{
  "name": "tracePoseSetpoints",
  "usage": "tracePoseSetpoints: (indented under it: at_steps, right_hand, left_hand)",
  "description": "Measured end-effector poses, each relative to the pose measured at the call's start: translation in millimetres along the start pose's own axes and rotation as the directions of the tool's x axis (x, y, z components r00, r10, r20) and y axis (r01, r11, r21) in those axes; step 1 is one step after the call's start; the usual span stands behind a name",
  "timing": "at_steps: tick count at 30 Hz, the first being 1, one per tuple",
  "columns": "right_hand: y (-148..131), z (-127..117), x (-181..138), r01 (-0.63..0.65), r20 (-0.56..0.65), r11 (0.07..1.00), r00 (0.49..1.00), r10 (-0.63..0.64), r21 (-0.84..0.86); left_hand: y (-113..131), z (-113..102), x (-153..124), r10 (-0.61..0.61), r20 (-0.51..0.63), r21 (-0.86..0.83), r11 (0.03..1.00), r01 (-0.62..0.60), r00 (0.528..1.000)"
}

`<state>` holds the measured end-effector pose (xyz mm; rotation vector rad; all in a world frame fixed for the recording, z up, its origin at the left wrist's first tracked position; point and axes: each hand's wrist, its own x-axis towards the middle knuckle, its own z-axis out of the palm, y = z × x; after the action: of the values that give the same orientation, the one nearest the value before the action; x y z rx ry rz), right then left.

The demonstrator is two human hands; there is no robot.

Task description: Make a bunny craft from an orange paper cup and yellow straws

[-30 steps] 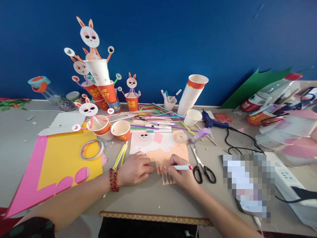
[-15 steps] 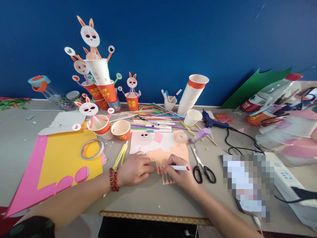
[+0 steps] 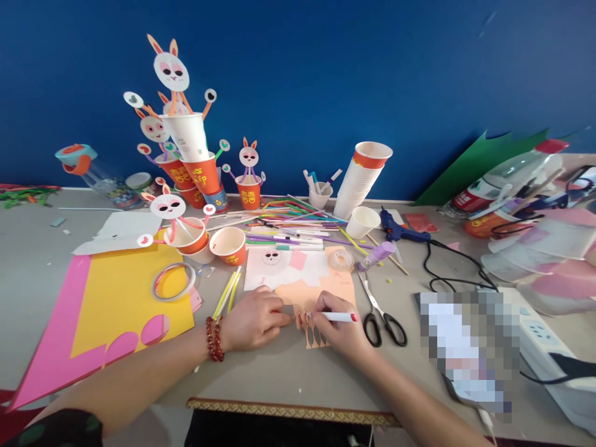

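Note:
My right hand (image 3: pixel 339 326) grips a white marker with a red cap (image 3: pixel 342 317), its tip on a sheet of peach paper (image 3: pixel 321 292) with cut ear shapes along its near edge. My left hand (image 3: pixel 254 320), a red bead bracelet (image 3: pixel 214 338) at its wrist, lies with curled fingers on the left part of that paper, fingertips close to the marker tip. A pale pink sheet (image 3: pixel 288 267) bearing a small bunny face lies just beyond.
Black scissors (image 3: pixel 384 320) lie right of my right hand. Further off are a tape ring (image 3: pixel 173 280) on yellow and pink card (image 3: pixel 112 304), orange paper cups with bunny figures (image 3: pixel 189 167), a stack of cups (image 3: pixel 361 180), straws, a blue glue gun (image 3: pixel 400 228), and a power strip (image 3: pixel 554 347).
The marker has shifted very slightly along the peach paper. Both hands stay in the same place.

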<state>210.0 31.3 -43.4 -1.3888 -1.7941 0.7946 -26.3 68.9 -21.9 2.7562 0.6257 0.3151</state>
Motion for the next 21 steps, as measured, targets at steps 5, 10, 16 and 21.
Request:
tracePoseSetpoints:
  at_steps: [5,10,16,21]
  right_hand:
    - [-2.4,-1.5,0.2,-0.002,0.004,1.0,1.0,0.002,-0.011]
    - [-4.1,-2.2,1.5,0.017,0.002,1.0,1.0,-0.017,-0.011]
    - [-1.5,-1.2,1.3,0.017,0.003,1.0,1.0,-0.017,-0.017]
    - [-2.1,-2.3,1.4,0.023,0.009,0.999,1.0,-0.022,-0.024]
  left_hand:
    - [-0.8,-0.7,0.6,0.006,-0.006,0.002,1.0,-0.006,1.0]
    - [-1.2,-0.4,0.5,0.005,-0.008,0.007,1.0,-0.005,1.0]
    - [-1.0,-1.1,0.7,0.005,-0.006,0.007,1.0,-0.005,1.0]
    - [-0.6,-1.2,0.4,0.008,-0.008,0.008,1.0,-0.008,1.0]
